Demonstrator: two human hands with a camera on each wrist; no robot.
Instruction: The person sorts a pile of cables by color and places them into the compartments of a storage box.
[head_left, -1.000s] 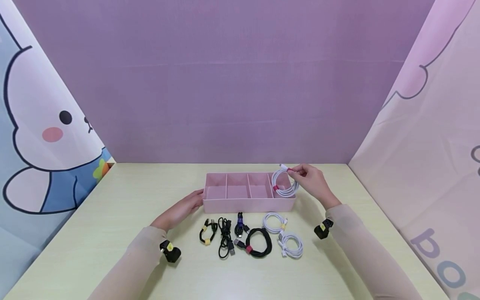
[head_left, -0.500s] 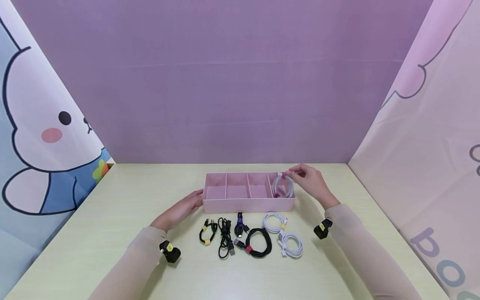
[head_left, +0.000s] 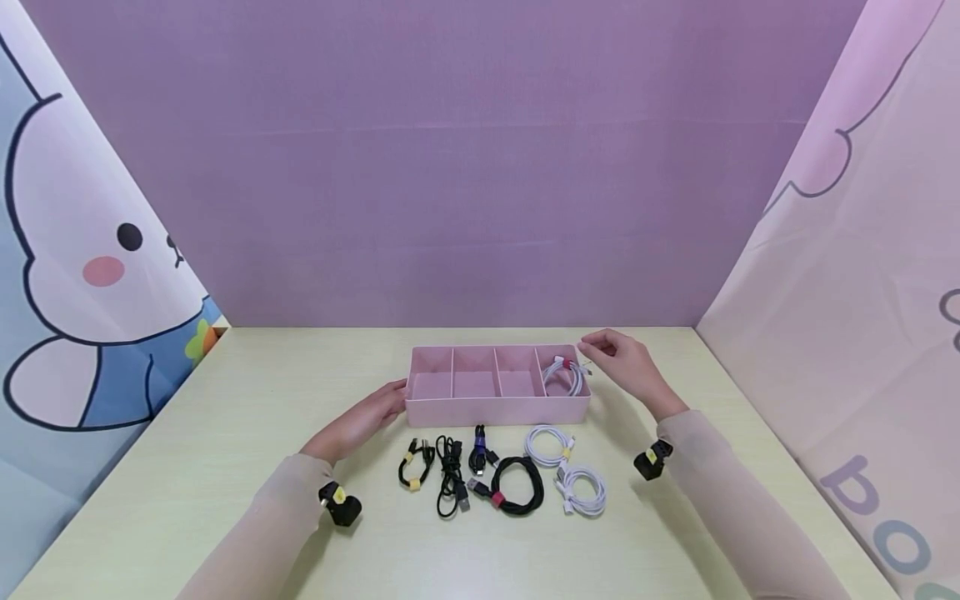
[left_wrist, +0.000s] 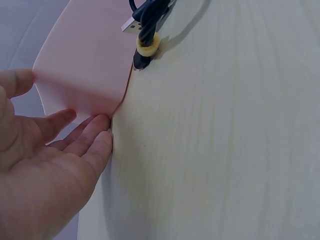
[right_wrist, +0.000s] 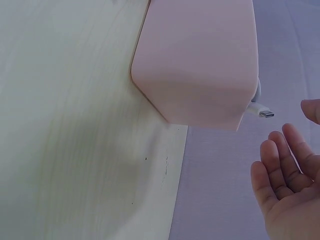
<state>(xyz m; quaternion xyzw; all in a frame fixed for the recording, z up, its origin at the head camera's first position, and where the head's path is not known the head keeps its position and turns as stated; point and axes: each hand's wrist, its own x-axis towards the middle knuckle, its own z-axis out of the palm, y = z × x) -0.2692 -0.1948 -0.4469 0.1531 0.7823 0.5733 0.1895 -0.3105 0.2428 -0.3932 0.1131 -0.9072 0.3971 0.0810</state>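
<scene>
A pink box (head_left: pixel 495 411) with four compartments in a row stands on the table. In its rightmost compartment lies a coiled white cable (head_left: pixel 574 379) with a red tie; its connector (right_wrist: pixel 266 114) pokes over the rim in the right wrist view. My right hand (head_left: pixel 626 367) is just off the box's right end, holding nothing, thumb and fingers apart in the right wrist view (right_wrist: pixel 292 185). My left hand (head_left: pixel 365 419) touches the box's left end with relaxed fingers; the left wrist view shows fingertips against the pink wall (left_wrist: pixel 55 165).
In front of the box lie several coiled cables: a short black one with yellow ties (head_left: pixel 415 483), a black bundle (head_left: pixel 452 475), a purple-tied one (head_left: pixel 480 439), a black ring with a red tie (head_left: pixel 537 492), and two white coils (head_left: pixel 551 462) (head_left: pixel 596 502). A purple backdrop (head_left: pixel 480 167) rises behind.
The red-tied white cable has gone down from my right hand into the rightmost compartment, and my right hand has let go and moved slightly right. My left hand stays put.
</scene>
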